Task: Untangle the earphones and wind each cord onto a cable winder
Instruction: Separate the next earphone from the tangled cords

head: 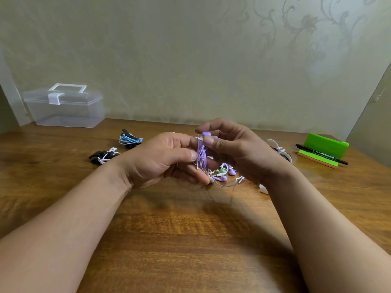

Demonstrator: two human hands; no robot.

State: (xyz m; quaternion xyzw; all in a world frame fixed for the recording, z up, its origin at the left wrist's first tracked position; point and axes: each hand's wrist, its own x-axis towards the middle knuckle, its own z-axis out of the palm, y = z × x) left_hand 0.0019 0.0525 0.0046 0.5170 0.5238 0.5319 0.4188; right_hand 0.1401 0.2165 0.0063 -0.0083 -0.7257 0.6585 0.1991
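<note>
Centrally, pinched above the table (190,240): purple cord bundle (201,155), gripped by thumb and curled fingers of left hand (160,159) at its side and of right hand (230,149) near its top, long axis roughly upright, earbud uppermost, plug tip pointing down. Just below, partly hidden behind the right hand, loose tangle (224,174) of purple, green and white earphones. Farther out: blue cord (129,139) and white cord (104,156) on black winders at left, clear box (65,106) behind, white winder (279,150), black marker (321,155) and green stand (325,148) at right.

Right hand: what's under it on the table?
Loose purple earbuds, a mint-green one, a pale cord and a jack plug. The right hand hides anything further back and most of a white winder.
</note>
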